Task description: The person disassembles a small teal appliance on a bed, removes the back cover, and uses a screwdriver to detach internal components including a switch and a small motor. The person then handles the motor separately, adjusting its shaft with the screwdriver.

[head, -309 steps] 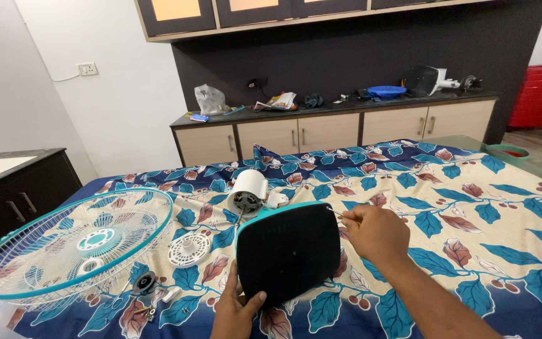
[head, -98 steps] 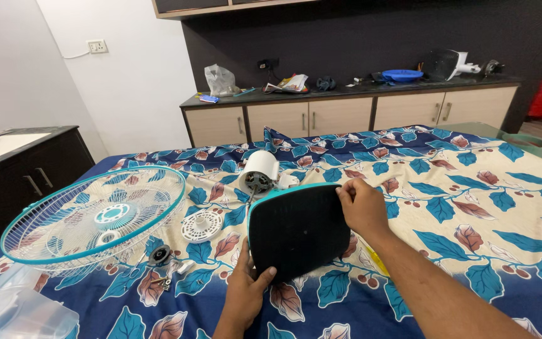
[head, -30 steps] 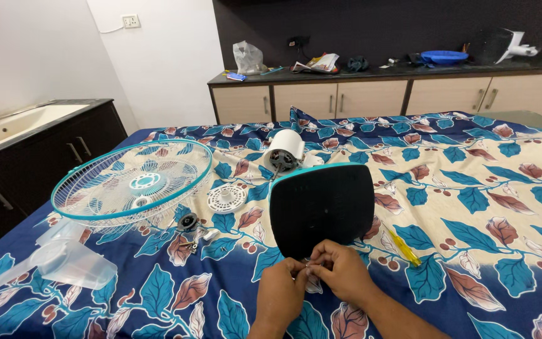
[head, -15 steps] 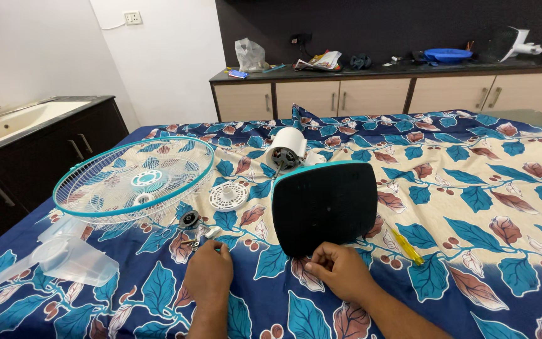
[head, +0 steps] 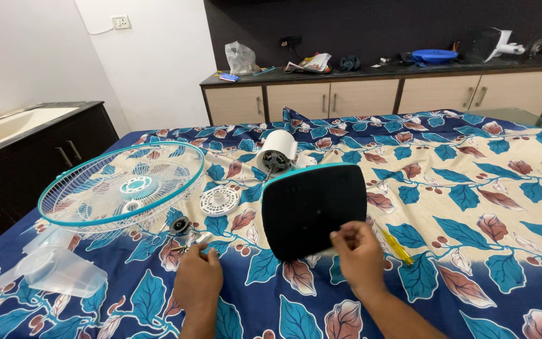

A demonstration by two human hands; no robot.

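A black fan base [head: 313, 207] with a teal rim stands tilted on the floral bedsheet [head: 472, 207]. My right hand [head: 360, 254] is at its lower right edge, fingers pinched together; whether something small is between them I cannot tell. My left hand [head: 198, 280] rests on the sheet to the left, fingertips at some small metal parts [head: 186, 242] next to a round dark knob [head: 179, 225]. A white motor housing [head: 278, 151] lies behind the base.
A teal and white fan grille [head: 122, 187] lies at the left, a white round cap [head: 219, 201] beside it. Clear plastic fan blades [head: 51, 269] sit at the near left. A yellow screwdriver [head: 398, 247] lies right of the base. Cabinets and a cluttered counter [head: 377, 63] line the back wall.
My left hand has reached further left and forward to the small parts near the grille. My right hand has risen to the base's lower right edge. The base stays in place.
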